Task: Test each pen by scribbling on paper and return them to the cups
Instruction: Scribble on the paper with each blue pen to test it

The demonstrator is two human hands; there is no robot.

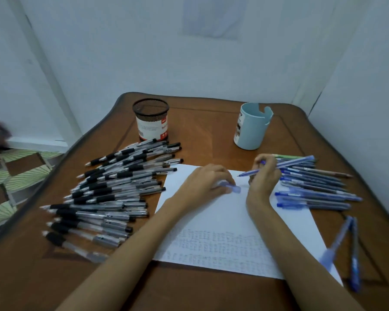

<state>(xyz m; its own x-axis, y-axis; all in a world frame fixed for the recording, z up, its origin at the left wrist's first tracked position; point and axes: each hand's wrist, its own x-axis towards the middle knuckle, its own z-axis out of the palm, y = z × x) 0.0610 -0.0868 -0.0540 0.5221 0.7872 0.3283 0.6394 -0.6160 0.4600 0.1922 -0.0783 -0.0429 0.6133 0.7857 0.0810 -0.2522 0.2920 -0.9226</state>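
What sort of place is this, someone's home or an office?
Likely a corner of a home: a small wooden table set against plain white walls, with patterned floor tiles beside it.

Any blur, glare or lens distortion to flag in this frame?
Head view: soft overall; the cap in the left hand and the two pens at lower right are smeared; the pen in the right hand reads sharper; the table edge bows from the wide lens; light is even, no glare.

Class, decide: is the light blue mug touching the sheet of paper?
Apart. The head view shows bare brown table between the light blue mug and the far edge of the sheet of paper.
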